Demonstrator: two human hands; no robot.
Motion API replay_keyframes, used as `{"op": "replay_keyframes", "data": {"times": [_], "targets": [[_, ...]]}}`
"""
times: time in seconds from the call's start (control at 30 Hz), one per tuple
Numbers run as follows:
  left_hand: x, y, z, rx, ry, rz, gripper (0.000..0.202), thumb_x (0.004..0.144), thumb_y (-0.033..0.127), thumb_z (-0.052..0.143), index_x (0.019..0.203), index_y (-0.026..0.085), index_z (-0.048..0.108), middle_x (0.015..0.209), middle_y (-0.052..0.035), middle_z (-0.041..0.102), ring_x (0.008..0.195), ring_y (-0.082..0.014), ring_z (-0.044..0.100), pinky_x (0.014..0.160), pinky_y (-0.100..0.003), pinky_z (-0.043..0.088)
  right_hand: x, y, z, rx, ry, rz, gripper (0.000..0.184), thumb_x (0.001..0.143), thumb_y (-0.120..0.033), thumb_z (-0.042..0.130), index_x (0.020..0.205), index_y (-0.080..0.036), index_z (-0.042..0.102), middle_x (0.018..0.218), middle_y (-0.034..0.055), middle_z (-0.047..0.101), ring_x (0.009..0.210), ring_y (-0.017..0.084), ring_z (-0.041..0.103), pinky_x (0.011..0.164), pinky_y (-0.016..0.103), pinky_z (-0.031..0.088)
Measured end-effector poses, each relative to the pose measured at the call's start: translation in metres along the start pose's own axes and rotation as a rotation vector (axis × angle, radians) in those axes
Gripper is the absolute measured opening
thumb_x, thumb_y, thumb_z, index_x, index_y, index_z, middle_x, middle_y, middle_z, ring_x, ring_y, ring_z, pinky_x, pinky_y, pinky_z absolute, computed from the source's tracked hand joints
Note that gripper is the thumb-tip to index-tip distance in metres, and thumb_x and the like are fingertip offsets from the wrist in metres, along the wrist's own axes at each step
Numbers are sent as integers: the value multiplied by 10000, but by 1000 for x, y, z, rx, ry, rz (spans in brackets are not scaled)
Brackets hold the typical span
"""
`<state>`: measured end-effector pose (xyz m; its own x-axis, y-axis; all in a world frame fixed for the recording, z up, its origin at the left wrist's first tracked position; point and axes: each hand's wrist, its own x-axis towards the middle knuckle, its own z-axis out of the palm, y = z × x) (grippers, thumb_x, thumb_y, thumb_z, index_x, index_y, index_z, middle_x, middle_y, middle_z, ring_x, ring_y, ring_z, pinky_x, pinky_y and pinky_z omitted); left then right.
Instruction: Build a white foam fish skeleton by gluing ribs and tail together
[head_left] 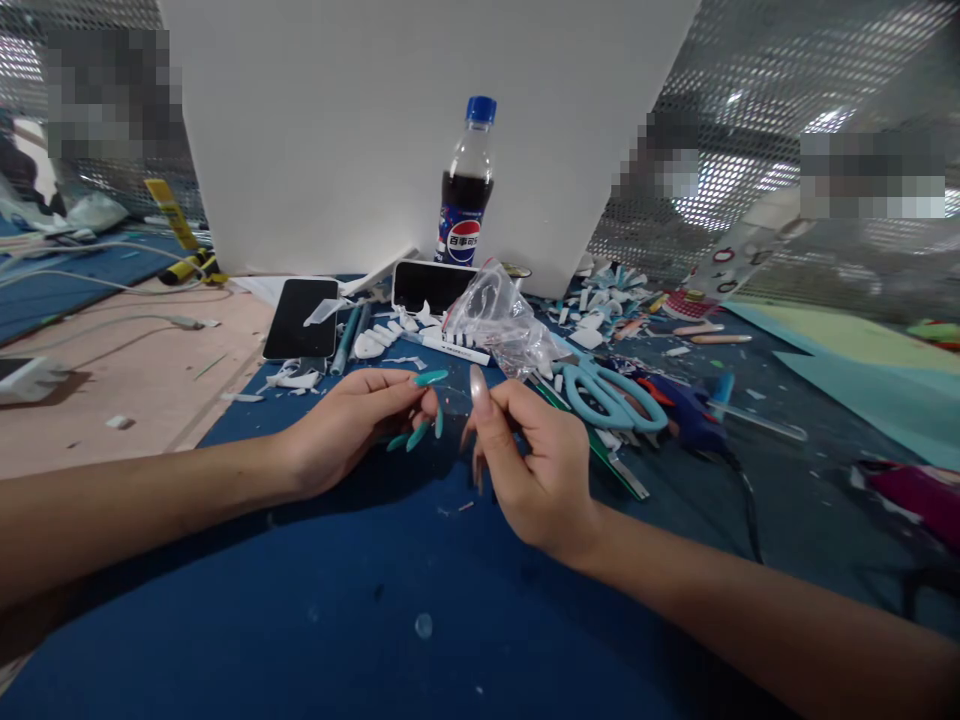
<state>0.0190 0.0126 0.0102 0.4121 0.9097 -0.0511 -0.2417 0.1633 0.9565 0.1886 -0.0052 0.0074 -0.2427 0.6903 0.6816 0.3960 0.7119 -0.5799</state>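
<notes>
Over the blue mat (360,620), my left hand (352,425) has long teal nails, its thumb and index finger closed in a pinch. Facing it, my right hand (536,460), with long pale nails, is pinched too, its thumb on top. A faint, thin clear strand (455,389) seems to span the gap between the fingertips; what each pinch holds is too small to make out. Just behind the hands lie a white marker pen (457,349) and a clear zip bag (517,325). Light blue scissors (611,395) lie right of my right hand.
A cola bottle (466,190) stands before a white board (322,130). One phone (302,320) lies flat; another (427,286) leans behind scraps. A green ruler (600,455), a blue glue gun (690,410) with a cord and a paper cup (720,265) are at right. Cables cross the left.
</notes>
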Motion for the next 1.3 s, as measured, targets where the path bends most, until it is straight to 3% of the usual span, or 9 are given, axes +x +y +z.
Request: {"op": "replay_keyframes", "data": {"times": [0.17, 0.63, 1.3], "targets": [[0, -1, 0, 28, 10, 1, 229, 856, 235, 545, 667, 133, 626, 633, 10, 555, 588, -73, 472, 560, -155, 361, 0, -1, -1, 14, -7, -1, 313, 924, -176, 440, 612, -186, 461, 519, -41, 467, 450, 59, 450, 454, 210, 366], [0, -2, -1, 174, 1, 33, 251, 861, 291, 504, 660, 151, 560, 618, 13, 485, 543, -97, 357, 513, -206, 280, 0, -1, -1, -7, -51, 34, 319, 920, -192, 436, 602, -193, 448, 499, -36, 459, 447, 71, 438, 455, 229, 353], [0, -1, 1, 156, 12, 17, 238, 845, 301, 522, 661, 154, 557, 623, 10, 479, 562, -104, 376, 522, -211, 292, -1, -2, -1, 11, -80, 90, 310, 927, -232, 422, 622, -202, 463, 499, -31, 475, 459, 86, 438, 465, 241, 356]]}}
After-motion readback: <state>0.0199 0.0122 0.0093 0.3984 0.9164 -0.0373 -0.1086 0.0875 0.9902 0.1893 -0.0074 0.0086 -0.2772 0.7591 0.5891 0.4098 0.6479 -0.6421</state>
